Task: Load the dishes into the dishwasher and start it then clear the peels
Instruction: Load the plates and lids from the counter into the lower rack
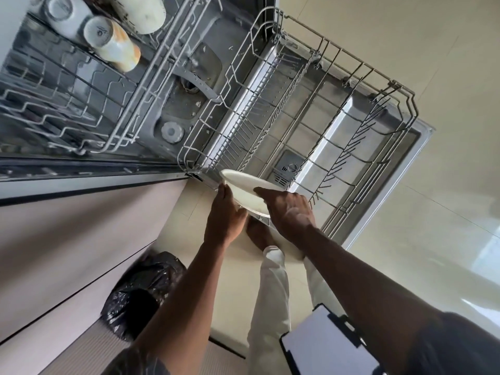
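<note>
Holding white plate, shallow, tilted, left grip, right grip

White plate is gripped by both hands: left hand at the near rim, right hand over the right edge. Plate is held tilted at the near corner of the pulled-out lower rack. Mugs are seated in the upper rack.
</note>
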The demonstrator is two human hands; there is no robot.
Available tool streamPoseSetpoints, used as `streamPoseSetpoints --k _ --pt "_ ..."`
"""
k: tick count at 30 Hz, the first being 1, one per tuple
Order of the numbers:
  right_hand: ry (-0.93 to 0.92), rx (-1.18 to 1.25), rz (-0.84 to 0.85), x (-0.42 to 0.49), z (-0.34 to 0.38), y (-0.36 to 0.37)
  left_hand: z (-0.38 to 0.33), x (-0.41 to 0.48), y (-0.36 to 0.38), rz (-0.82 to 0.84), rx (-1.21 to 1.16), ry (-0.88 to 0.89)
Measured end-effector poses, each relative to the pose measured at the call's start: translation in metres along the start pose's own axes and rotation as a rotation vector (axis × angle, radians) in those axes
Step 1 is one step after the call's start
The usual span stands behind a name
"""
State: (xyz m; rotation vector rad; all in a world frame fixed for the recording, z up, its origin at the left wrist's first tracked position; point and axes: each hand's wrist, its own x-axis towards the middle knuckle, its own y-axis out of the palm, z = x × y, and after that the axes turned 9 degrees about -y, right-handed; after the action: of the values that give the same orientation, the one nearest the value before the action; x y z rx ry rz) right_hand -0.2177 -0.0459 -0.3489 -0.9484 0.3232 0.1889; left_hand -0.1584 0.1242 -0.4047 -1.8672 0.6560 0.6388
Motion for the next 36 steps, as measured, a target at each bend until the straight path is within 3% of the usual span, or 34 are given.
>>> streamPoseSetpoints --k 5,8,14,16,20,24,26,29,36 --pt "-0.018 -0.089 0.078 0.011 0.005 0.006 0.003 0.001 -0.001 0.026 -0.014 -0.017" --pt "0.057 0.026 0.105 0.018 0.008 0.008 0.004 0.003 -0.002 0.039 -0.026 -0.042" --pt "-0.037 -0.123 0.13 0.026 0.015 0.022 0.018 0.005 0.003 0.052 -0.037 -0.097" --pt "-0.027 -0.118 0.158 0.025 0.016 0.025 0.02 0.003 0.006 0.078 -0.176 -0.227" --pt "0.021 -0.072 0.178 0.02 0.017 0.028 0.012 -0.001 0.016 0.176 -0.672 -0.484" --pt "0.058 -0.062 0.159 0.018 0.008 0.026 -0.005 0.002 0.022 0.309 -0.949 -0.56" --pt "0.059 -0.057 0.157 0.018 0.002 0.025 -0.02 0.002 0.02 0.256 -1.005 -0.548" --pt "0.087 -0.057 0.106 0.015 -0.011 0.025 -0.027 0.012 0.021 0.085 -0.911 -0.524" --pt "0.154 -0.032 0.132 -0.009 -0.022 0.036 -0.014 0.02 0.013 -0.084 -0.562 -0.463"
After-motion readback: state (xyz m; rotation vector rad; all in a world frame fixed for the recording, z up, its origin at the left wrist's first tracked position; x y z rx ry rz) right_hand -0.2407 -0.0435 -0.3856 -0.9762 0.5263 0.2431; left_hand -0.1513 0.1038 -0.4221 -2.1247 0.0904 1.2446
